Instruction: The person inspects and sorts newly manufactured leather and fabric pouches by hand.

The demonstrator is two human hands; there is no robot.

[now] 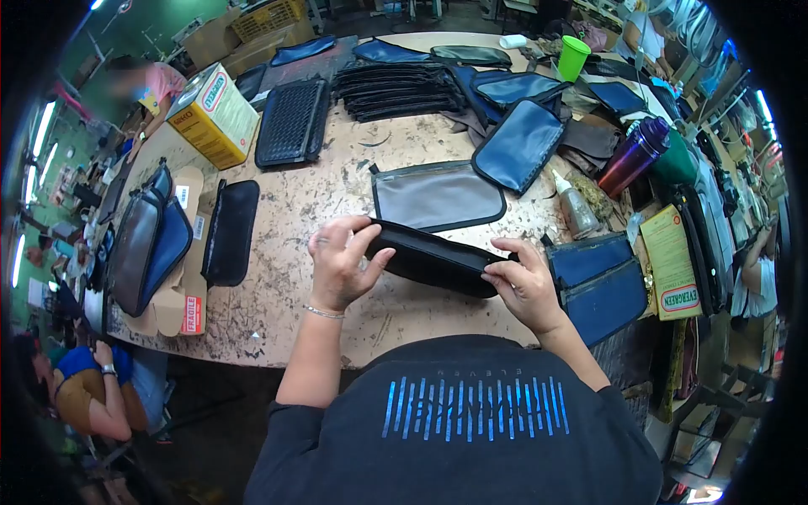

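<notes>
A black pouch is held up in front of me, its long upper edge parted a little. My left hand pinches its left corner between thumb and fingers. At the opposite end, my right hand grips the other top corner with thumb and forefinger. Just beyond it, a grey pouch with black edging lies flat on the table. A blue pouch overlaps that one's upper right. To the right of my right hand lie blue zippered pieces.
A worn table carries a stack of black pouches, a woven black pouch, a yellow can, a purple bottle, a glue bottle and a green cup. Other people sit around.
</notes>
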